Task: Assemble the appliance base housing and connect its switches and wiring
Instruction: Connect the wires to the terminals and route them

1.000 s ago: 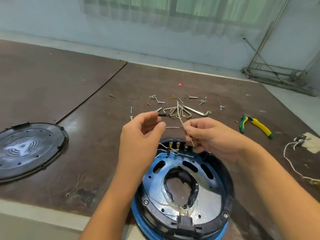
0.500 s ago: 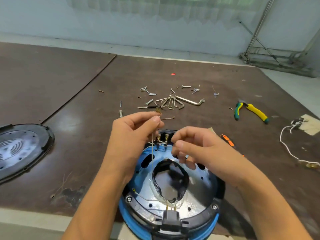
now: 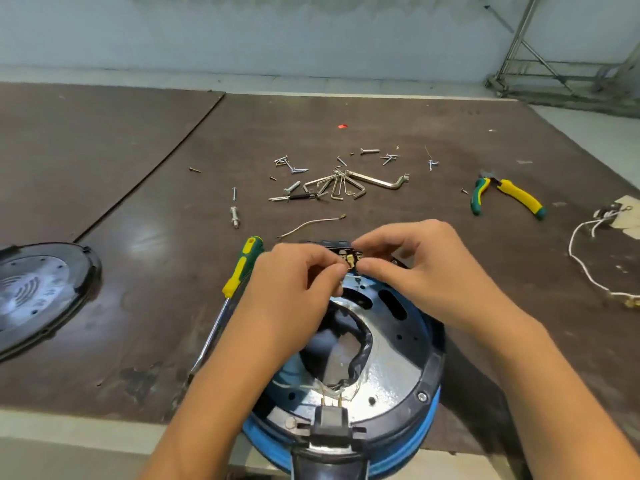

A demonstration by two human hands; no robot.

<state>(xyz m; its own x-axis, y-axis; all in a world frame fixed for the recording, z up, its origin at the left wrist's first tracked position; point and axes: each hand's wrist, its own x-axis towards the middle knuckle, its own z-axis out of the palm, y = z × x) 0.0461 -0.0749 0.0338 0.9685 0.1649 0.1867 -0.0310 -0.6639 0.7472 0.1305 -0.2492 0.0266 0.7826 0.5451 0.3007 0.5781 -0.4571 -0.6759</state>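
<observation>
The round blue and black appliance base housing (image 3: 398, 344) lies open side up at the table's near edge, with a black socket (image 3: 329, 424) at its front. My left hand (image 3: 294, 292) pinches a thin wire over the housing's far rim. My right hand (image 3: 415, 271) pinches at the brass switch terminals (image 3: 349, 260) there, fingertips almost meeting those of the left. A loose wire with a terminal end (image 3: 311, 224) lies on the table just beyond the hands.
A green-yellow screwdriver (image 3: 235, 282) lies left of the housing. The black bottom cover (image 3: 38, 296) sits far left. Screws and hex keys (image 3: 339, 185) are scattered mid-table. Yellow-green pliers (image 3: 505, 195) and a white cord (image 3: 588, 258) lie at the right.
Both hands have come down and together onto the terminals at the housing's far rim. The wire that was held up between them now sits low at the terminals. The camera tilted down.
</observation>
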